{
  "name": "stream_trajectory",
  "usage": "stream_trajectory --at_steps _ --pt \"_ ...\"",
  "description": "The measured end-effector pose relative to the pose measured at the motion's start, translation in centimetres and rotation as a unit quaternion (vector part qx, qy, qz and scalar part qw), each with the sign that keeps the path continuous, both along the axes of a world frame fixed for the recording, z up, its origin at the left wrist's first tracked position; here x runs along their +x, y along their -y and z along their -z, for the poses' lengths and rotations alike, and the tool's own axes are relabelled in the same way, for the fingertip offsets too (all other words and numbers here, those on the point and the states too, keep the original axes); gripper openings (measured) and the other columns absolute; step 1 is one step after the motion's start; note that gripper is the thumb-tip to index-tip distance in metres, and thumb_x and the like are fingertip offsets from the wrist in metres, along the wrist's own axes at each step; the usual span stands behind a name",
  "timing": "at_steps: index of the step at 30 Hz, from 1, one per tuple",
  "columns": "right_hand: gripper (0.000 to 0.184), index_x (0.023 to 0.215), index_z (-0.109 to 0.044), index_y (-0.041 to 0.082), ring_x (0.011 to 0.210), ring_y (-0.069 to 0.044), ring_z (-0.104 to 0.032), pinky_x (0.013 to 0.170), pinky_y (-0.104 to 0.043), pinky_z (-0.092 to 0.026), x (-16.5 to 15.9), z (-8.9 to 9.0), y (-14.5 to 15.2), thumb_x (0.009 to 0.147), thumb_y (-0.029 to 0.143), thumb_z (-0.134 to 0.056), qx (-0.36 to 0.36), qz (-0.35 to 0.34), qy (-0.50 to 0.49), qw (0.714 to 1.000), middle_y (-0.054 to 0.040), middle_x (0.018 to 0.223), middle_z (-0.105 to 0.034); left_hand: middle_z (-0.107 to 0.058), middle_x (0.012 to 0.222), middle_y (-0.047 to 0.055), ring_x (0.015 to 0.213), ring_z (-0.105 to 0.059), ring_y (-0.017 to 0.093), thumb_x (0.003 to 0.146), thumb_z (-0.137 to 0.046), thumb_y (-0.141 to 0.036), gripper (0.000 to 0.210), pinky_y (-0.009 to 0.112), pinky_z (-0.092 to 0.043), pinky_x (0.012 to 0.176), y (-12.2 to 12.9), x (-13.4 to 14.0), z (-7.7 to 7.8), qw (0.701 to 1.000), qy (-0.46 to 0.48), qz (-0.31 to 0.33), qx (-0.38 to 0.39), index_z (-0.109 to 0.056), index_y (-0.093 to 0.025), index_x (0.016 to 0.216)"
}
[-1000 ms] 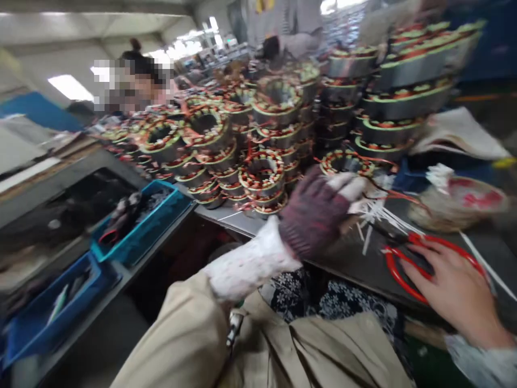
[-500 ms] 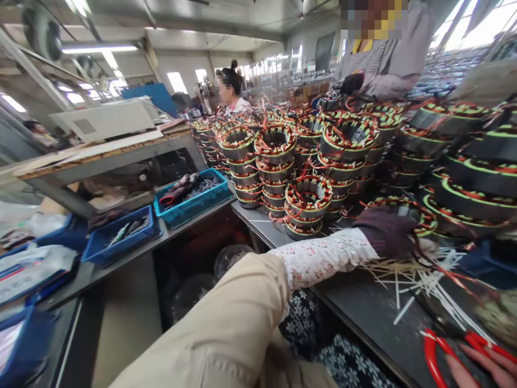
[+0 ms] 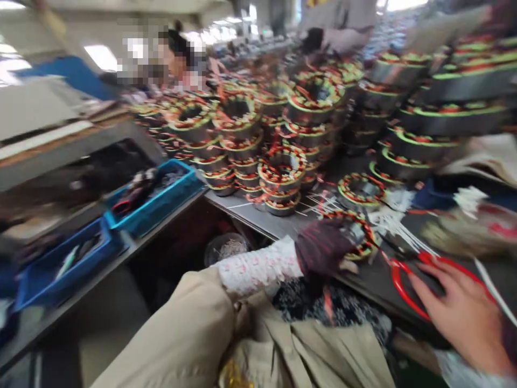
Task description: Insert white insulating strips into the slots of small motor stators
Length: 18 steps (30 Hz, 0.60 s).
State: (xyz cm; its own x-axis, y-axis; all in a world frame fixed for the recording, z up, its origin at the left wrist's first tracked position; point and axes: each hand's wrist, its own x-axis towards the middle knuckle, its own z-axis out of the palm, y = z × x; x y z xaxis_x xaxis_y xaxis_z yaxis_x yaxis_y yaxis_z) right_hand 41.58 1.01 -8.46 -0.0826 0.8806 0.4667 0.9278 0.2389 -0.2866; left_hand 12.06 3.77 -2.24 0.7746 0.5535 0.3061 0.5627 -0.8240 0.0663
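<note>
My left hand (image 3: 323, 249), in a dark purple glove, is closed on the near rim of a motor stator (image 3: 367, 231). This stator is a ring with red-orange windings and yellow-green edging, tilted up at the table's front edge. My right hand (image 3: 464, 307) is bare-fingered and has its fingers in the red loop handles of scissors (image 3: 407, 288). Their dark blades point toward the stator and are blurred. Just behind, another stator (image 3: 361, 188) lies on the dark table. White strips (image 3: 398, 229) are scattered beside it.
Tall stacks of stators (image 3: 236, 140) fill the back, with more stacks (image 3: 424, 129) at the right. A teal bin (image 3: 151, 210) and a blue bin (image 3: 76, 269) stand on the left bench. A gap separates bench and table. Co-workers are beyond the stacks.
The view has swung right and down. My left hand has drawn a stator toward the table's front edge, tilting it. My right hand with the scissors has come further into view, nearer the stator.
</note>
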Motion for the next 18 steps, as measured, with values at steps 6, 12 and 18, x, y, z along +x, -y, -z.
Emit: stream_trajectory --at_steps 6,12,18 --pt "0.031 0.092 -0.070 0.021 0.108 -0.035 -0.071 0.099 -0.051 -0.056 -0.4 -3.8 0.7 0.088 0.048 -0.054 -0.029 0.055 -0.138 0.989 -0.0192 0.109 -0.076 -0.070 0.134 0.013 0.135 -0.061 0.029 0.094 -0.068 -0.058 0.054 0.056 -0.043 0.124 2.0 -2.4 3.0 0.975 0.189 -0.092 0.078 -0.063 -0.022 0.134" --pt "0.038 0.101 -0.074 0.010 0.106 -0.031 -0.065 0.097 -0.042 -0.047 -0.6 -9.7 -4.0 0.092 0.039 -0.051 -0.022 0.160 -0.058 0.985 -0.0232 0.111 -0.073 -0.076 0.108 -0.001 0.109 -0.073 0.016 0.093 -0.071 -0.031 0.013 0.037 -0.059 0.107 6.4 -2.3 5.3 0.950 0.239 0.137 0.148 -0.070 -0.029 0.106" --pt "0.049 0.114 -0.076 0.005 0.116 -0.035 -0.068 0.095 -0.043 -0.050 -0.1 -11.2 -6.8 0.099 0.037 -0.042 -0.041 0.121 -0.007 0.992 -0.0271 0.125 -0.073 -0.074 0.130 0.012 0.130 -0.066 0.026 0.101 -0.064 -0.041 0.035 0.052 -0.044 0.123 4.2 0.9 1.3 0.976 0.195 -0.076 0.060 -0.069 -0.020 0.129"
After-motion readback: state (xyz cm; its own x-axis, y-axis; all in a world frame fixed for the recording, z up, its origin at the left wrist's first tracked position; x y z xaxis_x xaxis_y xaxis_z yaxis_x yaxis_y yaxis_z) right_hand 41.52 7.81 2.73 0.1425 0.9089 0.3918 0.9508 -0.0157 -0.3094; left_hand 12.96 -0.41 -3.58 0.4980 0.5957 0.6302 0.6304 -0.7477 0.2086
